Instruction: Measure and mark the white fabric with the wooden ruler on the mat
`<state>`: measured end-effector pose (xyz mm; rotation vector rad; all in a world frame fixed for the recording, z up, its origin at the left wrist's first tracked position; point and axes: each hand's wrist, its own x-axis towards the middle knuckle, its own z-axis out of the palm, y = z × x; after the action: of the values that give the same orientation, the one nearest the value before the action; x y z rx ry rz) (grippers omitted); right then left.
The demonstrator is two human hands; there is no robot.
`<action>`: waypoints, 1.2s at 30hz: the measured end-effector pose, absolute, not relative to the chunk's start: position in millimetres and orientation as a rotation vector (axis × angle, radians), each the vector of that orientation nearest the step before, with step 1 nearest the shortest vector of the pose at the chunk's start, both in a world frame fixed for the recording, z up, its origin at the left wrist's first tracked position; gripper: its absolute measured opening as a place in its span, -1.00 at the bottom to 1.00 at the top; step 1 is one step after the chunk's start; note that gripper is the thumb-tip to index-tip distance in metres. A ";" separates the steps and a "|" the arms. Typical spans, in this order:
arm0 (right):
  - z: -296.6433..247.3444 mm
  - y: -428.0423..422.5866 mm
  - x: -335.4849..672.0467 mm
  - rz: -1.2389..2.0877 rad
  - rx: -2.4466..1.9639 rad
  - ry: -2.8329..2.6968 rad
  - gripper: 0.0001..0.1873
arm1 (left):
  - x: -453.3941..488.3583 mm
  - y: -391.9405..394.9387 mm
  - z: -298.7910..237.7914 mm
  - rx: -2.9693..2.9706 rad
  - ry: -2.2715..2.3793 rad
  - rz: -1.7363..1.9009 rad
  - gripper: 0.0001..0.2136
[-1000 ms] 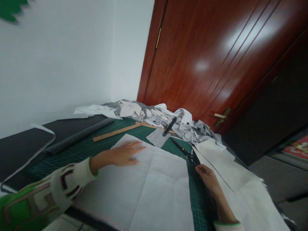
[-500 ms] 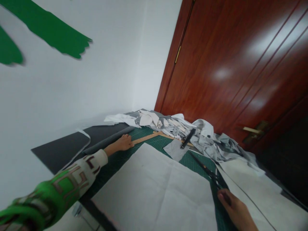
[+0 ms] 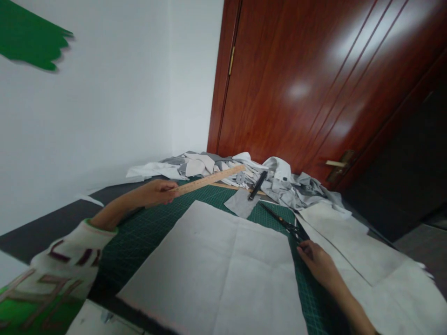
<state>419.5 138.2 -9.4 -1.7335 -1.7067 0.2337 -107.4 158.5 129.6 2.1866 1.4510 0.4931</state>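
Green cutting mat (image 3: 139,242) fills the lower middle of my feed, with a reddish wooden door (image 3: 279,93) at upper right; the left hand (image 3: 153,193) closes narrowly around a wooden ruler (image 3: 209,179), held tilted above the mat at centre left; the right hand (image 3: 316,265) sits at lower right, its fingers (image 3: 303,250) at the handles of dark scissors (image 3: 282,223), though I cannot tell whether they grip; a large pale fabric sheet (image 3: 216,274) lies on the mat between the hands; a crumpled heap of fabric scraps (image 3: 223,167) sits beyond the mat's far edge.
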 end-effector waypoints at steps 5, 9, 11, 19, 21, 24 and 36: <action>22.4 128.2 394.7 0.611 -1.520 -1.425 -0.46 | -61.2 171.9 130.4 2.136 1.090 0.237 -0.61; 43.2 120.2 368.1 1.059 -1.296 -1.317 -0.33 | -21.1 201.9 106.9 2.071 0.924 0.056 -0.62; 43.4 118.7 360.0 1.155 -1.312 -1.416 -0.41 | -8.6 215.8 93.8 2.038 0.886 0.017 -0.59; 33.8 129.8 364.5 1.300 -1.366 -1.478 -0.52 | -2.8 231.7 66.1 2.136 1.027 0.164 -0.63; 35.5 137.2 366.3 1.244 -1.380 -1.469 -0.50 | 0.5 219.7 63.6 2.215 1.104 0.303 -0.69; 35.7 149.7 364.6 1.179 -1.393 -1.532 -0.49 | 11.0 191.9 55.0 2.455 1.089 0.472 -0.63; 8.2 172.2 355.2 0.914 -1.476 -1.774 -0.58 | 31.3 158.1 2.8 2.942 1.031 0.427 -0.45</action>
<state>355.2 172.2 8.2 -1.4756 -1.7745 0.9143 31.3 158.1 2.8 2.9418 1.0314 0.4272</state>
